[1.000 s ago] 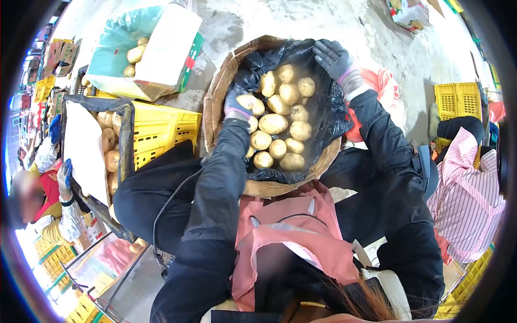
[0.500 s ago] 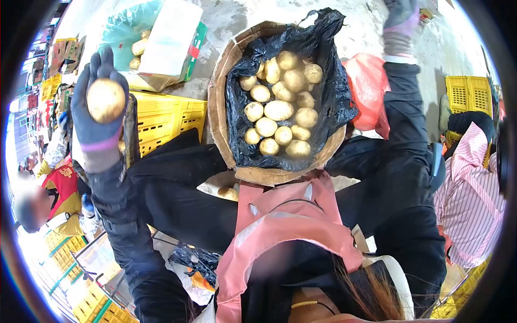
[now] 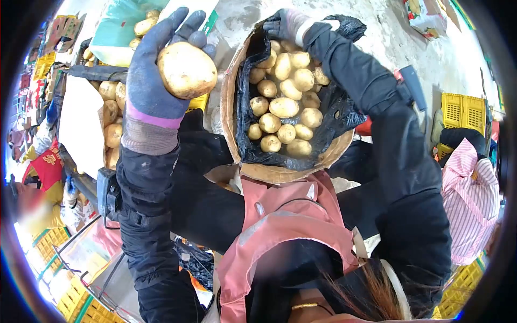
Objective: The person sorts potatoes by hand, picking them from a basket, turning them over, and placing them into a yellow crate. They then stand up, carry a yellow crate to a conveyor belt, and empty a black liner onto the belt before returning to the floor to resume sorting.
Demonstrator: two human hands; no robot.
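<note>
My left hand, in a dark glove with a pink cuff, is raised close to the camera and holds one large potato. My right hand, also gloved, reaches across to the far rim of a round woven basket and grips the edge of its black plastic liner. Several pale potatoes fill the liner. The basket rests in front of my knees, above a pink apron.
A yellow crate and a lined box of potatoes stand at the left. A cardboard box with a green bag sits beyond. A person in a pink striped top is at the right, another person at the far left.
My left hand has brought the potato from the far left up toward the middle, nearer the basket. My right hand came down from the top right onto the liner's far edge.
</note>
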